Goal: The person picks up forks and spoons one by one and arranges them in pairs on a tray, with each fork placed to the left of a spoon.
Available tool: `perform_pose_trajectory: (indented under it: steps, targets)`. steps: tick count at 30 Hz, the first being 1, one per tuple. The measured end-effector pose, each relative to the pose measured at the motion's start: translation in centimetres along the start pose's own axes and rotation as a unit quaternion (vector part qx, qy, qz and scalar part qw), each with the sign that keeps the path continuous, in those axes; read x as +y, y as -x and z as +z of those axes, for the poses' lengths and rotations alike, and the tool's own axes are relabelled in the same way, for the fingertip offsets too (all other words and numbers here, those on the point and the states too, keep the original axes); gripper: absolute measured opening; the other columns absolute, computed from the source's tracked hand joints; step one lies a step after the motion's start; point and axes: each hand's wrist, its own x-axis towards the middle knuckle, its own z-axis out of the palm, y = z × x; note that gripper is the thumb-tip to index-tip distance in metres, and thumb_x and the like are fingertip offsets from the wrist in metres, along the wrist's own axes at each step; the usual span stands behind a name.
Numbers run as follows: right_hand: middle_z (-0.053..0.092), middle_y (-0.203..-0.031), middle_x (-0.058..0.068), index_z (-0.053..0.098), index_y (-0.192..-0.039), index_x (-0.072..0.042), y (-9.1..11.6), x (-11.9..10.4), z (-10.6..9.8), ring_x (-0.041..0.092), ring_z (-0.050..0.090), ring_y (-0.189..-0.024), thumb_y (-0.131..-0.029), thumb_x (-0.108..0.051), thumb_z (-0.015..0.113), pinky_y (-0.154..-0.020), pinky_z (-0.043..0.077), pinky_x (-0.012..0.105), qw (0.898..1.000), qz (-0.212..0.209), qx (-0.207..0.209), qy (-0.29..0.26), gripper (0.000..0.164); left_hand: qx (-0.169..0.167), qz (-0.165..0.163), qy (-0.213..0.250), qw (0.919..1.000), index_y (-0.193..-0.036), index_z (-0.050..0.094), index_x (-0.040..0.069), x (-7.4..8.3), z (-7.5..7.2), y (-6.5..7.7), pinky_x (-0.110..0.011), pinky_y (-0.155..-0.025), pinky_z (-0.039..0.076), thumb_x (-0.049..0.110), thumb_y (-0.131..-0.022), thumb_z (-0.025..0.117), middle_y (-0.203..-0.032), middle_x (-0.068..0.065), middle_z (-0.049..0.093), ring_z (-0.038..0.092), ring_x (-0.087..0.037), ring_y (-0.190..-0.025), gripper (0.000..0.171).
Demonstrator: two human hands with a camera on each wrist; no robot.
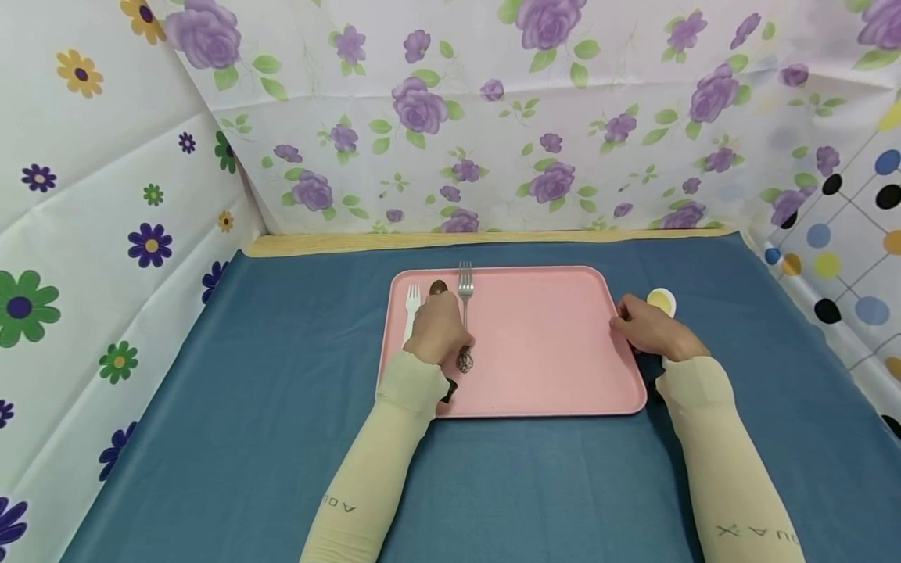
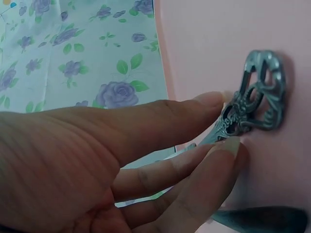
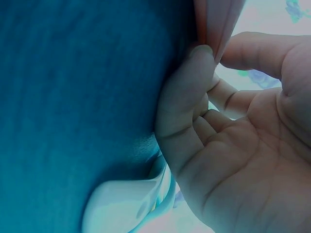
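A pink tray lies on the blue cloth. On its left side are a white fork, a dark spoon and a metal fork with an openwork handle. My left hand pinches that ornate handle near its end, between thumb and fingertips. It covers the middle of the dark spoon, whose handle shows below the fingers in the left wrist view. My right hand grips the tray's right rim between thumb and bent forefinger.
Just beyond my right hand lies a white spoon-shaped thing with a yellow inside, partly hidden by the hand. Blue cloth surrounds the tray. Flowered sheets stand behind the table and at its sides.
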Motion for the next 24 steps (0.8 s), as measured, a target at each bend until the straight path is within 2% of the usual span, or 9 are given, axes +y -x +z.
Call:
perform_pose_trajectory:
  steps: [7, 24]
  targets:
    - [0.052, -0.087, 0.015, 0.046, -0.108, 0.003, 0.25, -0.13, -0.04, 0.023, 0.053, -0.074, -0.101, -0.021, 0.043, -0.064, 0.044, 0.035, 1.000, -0.001, 0.006, 0.004, 0.025, 0.009, -0.009, -0.010, 0.9999, -0.086, 0.068, -0.002, 0.16, 0.19, -0.07, -0.037, -0.058, 0.053, 0.015, -0.068, 0.086, -0.071, -0.010, 0.063, 0.058, -0.019, -0.056, 0.030]
    - [0.051, -0.087, 0.015, 0.047, -0.107, 0.002, 0.23, -0.16, 0.07, 0.024, 0.052, -0.075, -0.100, -0.021, 0.044, -0.064, 0.044, 0.035, 1.000, -0.005, 0.012, 0.005, 0.024, 0.016, -0.008, 0.023, 0.9996, -0.085, 0.065, -0.001, -0.04, 0.80, -0.22, -0.033, -0.051, 0.051, 0.011, -0.072, 0.083, -0.068, -0.009, 0.061, 0.058, -0.017, -0.053, 0.026]
